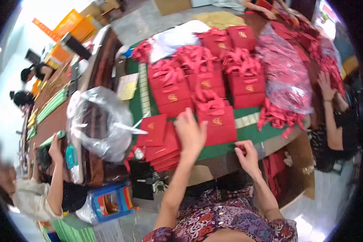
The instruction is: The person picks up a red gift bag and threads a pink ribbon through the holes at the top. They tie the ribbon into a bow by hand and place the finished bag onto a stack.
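Two bare hands work at the near edge of a green table (pixel 246 135) crowded with red gift bags. The left hand (pixel 190 133) is raised with fingers spread apart, gripping nothing, its fingertips just beside the nearest gift bag (pixel 220 126) at its 3 o'clock and above a stack of flat red bags (pixel 159 141) at its 9 o'clock. The right hand (pixel 246 155) sits at the table edge, fingers curled in; whether they pinch anything I cannot tell. More standing bags with ribbon handles (pixel 207 76) fill the 12 o'clock side, and a clear plastic sack (pixel 101 121) lies well over at 9 o'clock. To do this well, I judge the left hand should lift one flat bag off the stack by its edge, keeping the pile square, while the right steadies the standing bag so its gold emblem faces front.
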Demonstrator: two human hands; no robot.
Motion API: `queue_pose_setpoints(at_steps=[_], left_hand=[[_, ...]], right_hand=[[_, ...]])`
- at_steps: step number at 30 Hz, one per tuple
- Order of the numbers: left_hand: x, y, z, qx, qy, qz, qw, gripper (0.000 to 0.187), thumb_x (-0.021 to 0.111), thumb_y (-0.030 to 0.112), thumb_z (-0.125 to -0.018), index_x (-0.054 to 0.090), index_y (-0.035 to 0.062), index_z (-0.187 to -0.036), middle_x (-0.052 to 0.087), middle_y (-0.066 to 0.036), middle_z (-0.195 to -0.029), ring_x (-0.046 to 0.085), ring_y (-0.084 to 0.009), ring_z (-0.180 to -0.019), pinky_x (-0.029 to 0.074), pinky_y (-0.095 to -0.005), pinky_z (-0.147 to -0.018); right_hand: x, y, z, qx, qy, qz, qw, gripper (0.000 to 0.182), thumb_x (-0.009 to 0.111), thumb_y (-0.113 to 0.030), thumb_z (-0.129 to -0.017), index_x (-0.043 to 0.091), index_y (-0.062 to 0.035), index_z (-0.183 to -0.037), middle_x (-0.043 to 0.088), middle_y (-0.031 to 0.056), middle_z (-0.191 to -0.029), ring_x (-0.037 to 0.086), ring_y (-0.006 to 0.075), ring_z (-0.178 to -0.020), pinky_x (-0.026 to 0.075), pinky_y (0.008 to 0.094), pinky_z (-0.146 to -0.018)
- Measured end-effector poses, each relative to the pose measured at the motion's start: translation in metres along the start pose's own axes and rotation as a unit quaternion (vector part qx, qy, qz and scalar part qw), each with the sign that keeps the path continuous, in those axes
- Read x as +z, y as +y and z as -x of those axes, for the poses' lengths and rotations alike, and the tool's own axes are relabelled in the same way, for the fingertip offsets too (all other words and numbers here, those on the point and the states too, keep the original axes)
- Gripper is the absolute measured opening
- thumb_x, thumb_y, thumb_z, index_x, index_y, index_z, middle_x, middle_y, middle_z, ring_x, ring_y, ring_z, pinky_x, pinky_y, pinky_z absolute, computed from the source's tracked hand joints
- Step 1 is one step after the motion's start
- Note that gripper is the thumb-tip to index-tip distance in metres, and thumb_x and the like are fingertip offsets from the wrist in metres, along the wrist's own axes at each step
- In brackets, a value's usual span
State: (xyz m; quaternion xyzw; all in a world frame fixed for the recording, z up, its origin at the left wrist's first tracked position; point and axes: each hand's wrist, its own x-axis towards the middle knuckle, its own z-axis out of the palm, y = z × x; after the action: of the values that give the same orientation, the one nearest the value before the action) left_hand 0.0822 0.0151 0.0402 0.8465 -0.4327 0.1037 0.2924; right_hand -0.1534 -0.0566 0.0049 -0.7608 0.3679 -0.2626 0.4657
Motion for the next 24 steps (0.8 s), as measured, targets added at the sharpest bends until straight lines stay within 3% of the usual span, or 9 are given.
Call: queue_pose_setpoints(at_steps=[3, 6, 8, 10, 14, 16, 21, 24], left_hand=[[-0.042, -0.028, 0.004, -0.015, 0.002, -0.025, 1.0, 0.068, 0.079, 0.019, -0.078, 0.05, 0.0024, -0.137, 0.052, -0.028, -0.128, 0.049, -0.044, -0.117, 0.039, -0.0513, -0.103], [-0.05, -0.075, 0.022, -0.08, -0.045, -0.109, 0.99, 0.07, 0.076, 0.026, -0.083, 0.045, 0.004, -0.143, 0.044, -0.032, -0.139, 0.041, -0.0518, -0.13, 0.036, -0.0575, -0.109], [-0.052, -0.094, 0.033, -0.118, -0.085, -0.116, 0.983, 0.071, 0.073, 0.032, -0.086, 0.043, 0.0052, -0.145, 0.041, -0.034, -0.144, 0.037, -0.055, -0.134, 0.035, -0.0602, -0.108], [-0.046, -0.105, 0.042, -0.147, -0.098, -0.126, 0.976, 0.066, 0.071, 0.029, -0.088, 0.045, 0.0042, -0.144, 0.049, -0.032, -0.137, 0.046, -0.0513, -0.127, 0.04, -0.0566, -0.105], [-0.047, -0.107, 0.047, -0.156, -0.108, -0.107, 0.976, 0.054, 0.066, 0.023, -0.091, 0.05, 0.0028, -0.138, 0.06, -0.028, -0.124, 0.059, -0.0447, -0.113, 0.048, -0.0523, -0.096], [-0.047, -0.097, 0.049, -0.134, -0.103, -0.158, 0.973, 0.039, 0.065, 0.02, -0.091, 0.06, 0.0015, -0.125, 0.07, -0.024, -0.105, 0.068, -0.0405, -0.095, 0.054, -0.0493, -0.082], [-0.06, -0.071, 0.056, -0.077, -0.109, -0.133, 0.982, 0.023, 0.061, 0.016, -0.092, 0.068, 0.006, -0.112, 0.07, -0.02, -0.081, 0.069, -0.0394, -0.076, 0.055, -0.0488, -0.067], [-0.07, -0.047, 0.067, -0.009, -0.099, -0.104, 0.99, 0.016, 0.06, 0.013, -0.092, 0.068, 0.005, -0.104, 0.069, -0.019, -0.08, 0.069, -0.0373, -0.072, 0.054, -0.0473, -0.065]], right_hand=[[-0.009, 0.014, 0.003, 0.012, 0.055, -0.001, 0.998, 0.015, 0.065, -0.004, -0.091, 0.065, -0.0017, -0.107, 0.059, 0.0097, -0.102, 0.064, 0.0178, -0.085, 0.055, 0.0285, -0.071], [-0.024, 0.021, -0.003, 0.029, 0.108, 0.025, 0.993, 0.016, 0.066, -0.004, -0.091, 0.064, -0.0019, -0.107, 0.058, 0.011, -0.103, 0.063, 0.0219, -0.089, 0.053, 0.0335, -0.075], [-0.033, 0.041, -0.015, -0.069, 0.2, 0.179, 0.961, 0.024, 0.067, -0.005, -0.089, 0.062, -0.0021, -0.112, 0.057, 0.0129, -0.104, 0.061, 0.0266, -0.093, 0.051, 0.0342, -0.077], [-0.043, 0.045, -0.029, -0.077, 0.225, 0.213, 0.948, 0.03, 0.069, -0.011, -0.089, 0.059, -0.0017, -0.115, 0.054, 0.0184, -0.109, 0.058, 0.0348, -0.1, 0.047, 0.0405, -0.086], [-0.048, 0.062, -0.049, -0.081, 0.211, 0.273, 0.935, 0.022, 0.068, -0.009, -0.088, 0.059, -0.0033, -0.107, 0.056, 0.0164, -0.103, 0.057, 0.0364, -0.096, 0.048, 0.0441, -0.083], [-0.047, 0.063, -0.05, -0.077, 0.183, 0.286, 0.937, 0.02, 0.067, -0.007, -0.087, 0.058, -0.0044, -0.104, 0.057, 0.0152, -0.1, 0.056, 0.0369, -0.096, 0.047, 0.0459, -0.083], [-0.031, 0.033, -0.025, -0.111, 0.128, 0.287, 0.943, 0.014, 0.065, -0.004, -0.085, 0.058, -0.0056, -0.098, 0.058, 0.014, -0.091, 0.058, 0.0352, -0.086, 0.049, 0.0459, -0.075], [-0.012, 0.018, -0.004, -0.13, 0.078, 0.268, 0.951, 0.013, 0.064, -0.003, -0.084, 0.059, -0.0056, -0.096, 0.058, 0.0137, -0.09, 0.058, 0.0342, -0.086, 0.048, 0.0456, -0.074]])
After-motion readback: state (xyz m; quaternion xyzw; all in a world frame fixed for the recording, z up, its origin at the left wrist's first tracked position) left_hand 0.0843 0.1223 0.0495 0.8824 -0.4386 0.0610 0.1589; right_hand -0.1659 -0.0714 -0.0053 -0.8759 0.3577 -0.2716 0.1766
